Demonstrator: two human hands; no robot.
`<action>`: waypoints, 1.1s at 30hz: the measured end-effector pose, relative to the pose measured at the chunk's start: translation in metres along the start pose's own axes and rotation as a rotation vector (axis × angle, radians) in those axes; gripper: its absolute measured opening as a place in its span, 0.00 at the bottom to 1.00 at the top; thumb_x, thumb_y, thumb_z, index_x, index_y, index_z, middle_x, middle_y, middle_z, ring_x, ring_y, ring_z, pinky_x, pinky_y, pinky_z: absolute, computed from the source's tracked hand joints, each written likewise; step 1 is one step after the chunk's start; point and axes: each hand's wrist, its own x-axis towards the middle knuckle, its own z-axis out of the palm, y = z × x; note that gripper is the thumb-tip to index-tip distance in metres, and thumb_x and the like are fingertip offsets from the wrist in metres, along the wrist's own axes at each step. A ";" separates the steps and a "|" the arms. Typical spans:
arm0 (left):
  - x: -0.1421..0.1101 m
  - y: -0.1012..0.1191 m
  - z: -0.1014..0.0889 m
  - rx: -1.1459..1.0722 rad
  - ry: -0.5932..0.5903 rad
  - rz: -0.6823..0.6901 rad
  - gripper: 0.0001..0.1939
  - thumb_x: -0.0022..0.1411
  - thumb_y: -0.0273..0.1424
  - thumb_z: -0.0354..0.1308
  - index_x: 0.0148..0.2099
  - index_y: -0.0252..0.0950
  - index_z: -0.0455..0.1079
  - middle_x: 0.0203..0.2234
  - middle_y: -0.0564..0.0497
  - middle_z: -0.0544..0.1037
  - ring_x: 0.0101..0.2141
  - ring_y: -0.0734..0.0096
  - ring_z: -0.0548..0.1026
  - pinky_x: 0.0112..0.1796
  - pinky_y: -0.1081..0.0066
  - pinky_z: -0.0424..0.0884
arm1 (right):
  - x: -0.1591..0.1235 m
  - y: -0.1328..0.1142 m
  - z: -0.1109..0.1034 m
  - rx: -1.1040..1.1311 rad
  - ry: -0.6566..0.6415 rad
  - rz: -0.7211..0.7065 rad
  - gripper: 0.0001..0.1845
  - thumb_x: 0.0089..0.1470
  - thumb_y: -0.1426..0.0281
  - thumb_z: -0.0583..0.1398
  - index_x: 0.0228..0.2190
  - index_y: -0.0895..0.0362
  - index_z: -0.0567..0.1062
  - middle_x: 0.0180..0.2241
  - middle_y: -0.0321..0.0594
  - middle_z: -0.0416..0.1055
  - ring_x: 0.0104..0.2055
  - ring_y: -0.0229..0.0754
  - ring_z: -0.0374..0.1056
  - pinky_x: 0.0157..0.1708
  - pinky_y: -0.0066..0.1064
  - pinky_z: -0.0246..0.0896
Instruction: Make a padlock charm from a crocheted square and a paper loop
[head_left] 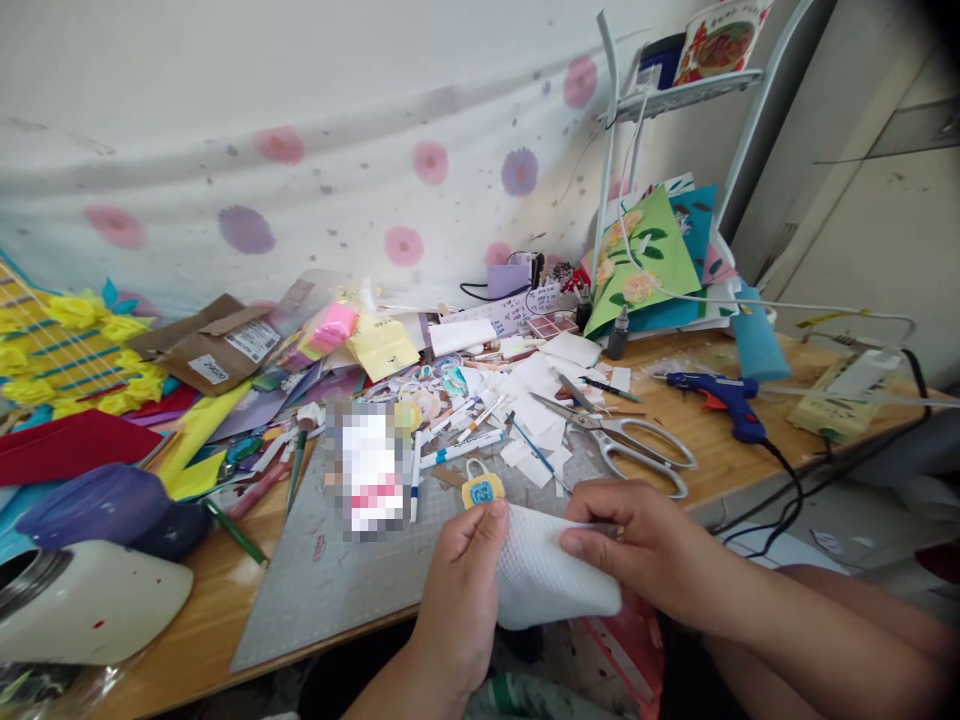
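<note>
Between my hands is a white, textured paper towel (551, 570), held just off the table's front edge. My left hand (469, 575) pinches its left side, thumb on top. At the towel's upper right, my right hand (637, 540) grips it between thumb and curled fingers. A small yellow paper bag shape with a blue patch (482, 491) lies just beyond my left thumb; whether they touch, I cannot tell. Large scissors (615, 435) lie beyond my right hand, among white paper scraps (536, 400). Under these things is a grey cutting mat (300, 590).
A blue glue gun (720, 395) and a power strip (844, 395) with cables are at the right. Several markers (461, 450) lie mid-table. On the left stand a cream bottle (90, 600) and a cardboard box (214, 345). A white shelf rack (686, 95) rises at the back right.
</note>
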 end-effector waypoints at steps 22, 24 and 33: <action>0.002 0.011 -0.006 0.188 -0.162 -0.048 0.18 0.55 0.44 0.60 0.30 0.31 0.70 0.21 0.52 0.69 0.24 0.74 0.62 0.25 0.74 0.57 | -0.001 0.005 0.000 -0.182 -0.021 0.052 0.20 0.60 0.62 0.52 0.19 0.56 0.65 0.19 0.32 0.59 0.23 0.35 0.55 0.23 0.27 0.47; 0.002 0.012 -0.006 0.103 -0.229 -0.078 0.16 0.55 0.41 0.62 0.35 0.32 0.71 0.24 0.52 0.70 0.25 0.72 0.65 0.27 0.74 0.59 | 0.001 0.010 -0.003 -0.005 -0.039 0.130 0.20 0.58 0.58 0.52 0.20 0.56 0.65 0.19 0.31 0.57 0.22 0.35 0.54 0.21 0.26 0.47; 0.004 0.008 -0.006 0.174 -0.236 -0.162 0.18 0.53 0.43 0.62 0.33 0.30 0.74 0.22 0.51 0.72 0.25 0.70 0.67 0.27 0.73 0.59 | -0.001 0.012 -0.003 0.032 -0.056 0.158 0.18 0.56 0.58 0.55 0.22 0.57 0.69 0.20 0.31 0.60 0.23 0.34 0.56 0.21 0.23 0.51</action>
